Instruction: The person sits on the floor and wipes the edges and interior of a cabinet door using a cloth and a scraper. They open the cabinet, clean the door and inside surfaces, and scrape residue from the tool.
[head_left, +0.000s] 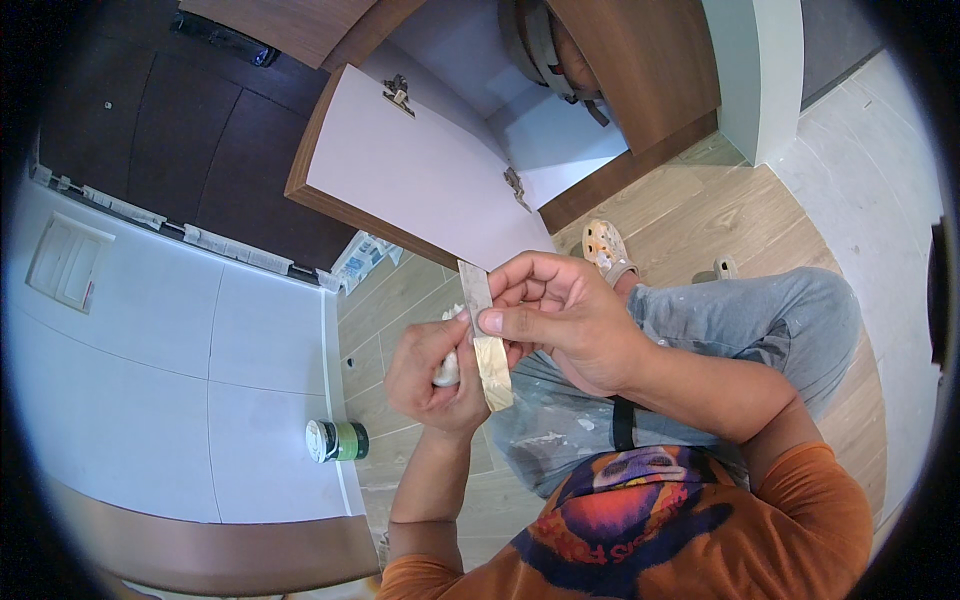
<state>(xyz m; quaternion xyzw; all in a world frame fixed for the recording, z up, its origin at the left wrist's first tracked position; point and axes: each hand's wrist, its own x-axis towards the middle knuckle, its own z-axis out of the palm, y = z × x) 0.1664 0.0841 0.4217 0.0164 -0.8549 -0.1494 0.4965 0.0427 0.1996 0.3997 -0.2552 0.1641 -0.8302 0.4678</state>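
Note:
Between the thumb and fingers of my right hand [555, 320] is a narrow flat grey blade [476, 290]; its lower end is wrapped in cream-coloured tape [493, 375]. My left hand [430, 375] is closed around a white wad [447, 370], cloth or putty, I cannot tell which. The left thumb lies against the blade's edge, so both hands meet at the tool. Just beyond the blade's tip in the picture stands the open cabinet door [400, 180], with a white inner face and a brown wood edge.
Inside the open cabinet is a dark strapped bag [545, 50]. A green and white tub [338, 441] stands by the white tiled wall [130, 330] at left. Newspaper [365, 258] lies near the cabinet's base. My bent leg [740, 320] and a clog [604, 247] occupy the wood-look floor.

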